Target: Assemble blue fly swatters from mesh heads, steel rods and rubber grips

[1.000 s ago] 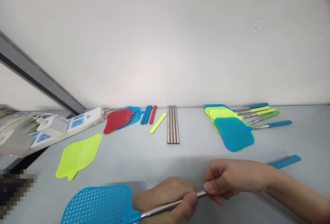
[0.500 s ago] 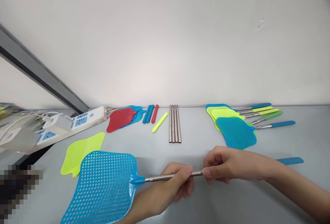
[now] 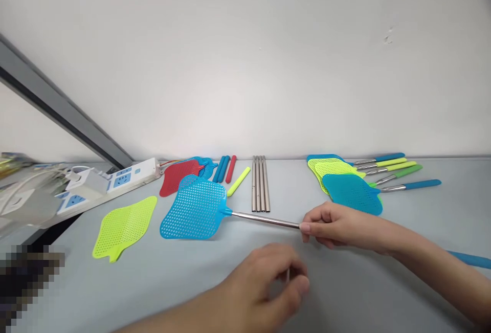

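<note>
A blue fly swatter (image 3: 194,209) is held over the table, its perforated head toward the left and its metal rod running right. My right hand (image 3: 333,225) pinches that rod between thumb and fingers. A blue grip (image 3: 470,259) shows beyond my right forearm, in line with the rod; the stretch between is hidden by hand and arm. Closer to me, my left hand (image 3: 274,282) is apart from the swatter, fingers loosely curled with a gap to the thumb. No object can be made out in it.
Left lies a yellow swatter head (image 3: 125,228); behind are a red head (image 3: 178,177), blue grips (image 3: 221,169), a red grip (image 3: 230,169) and a yellow grip (image 3: 238,181). Several metal rods (image 3: 261,184) lie mid-table. Complete swatters (image 3: 351,192) overlap at right. A power strip (image 3: 132,177) stands left.
My left hand has let go of the rod and come nearer to me. The swatter's head has swung up and away, while my right hand keeps hold and has risen slightly.
</note>
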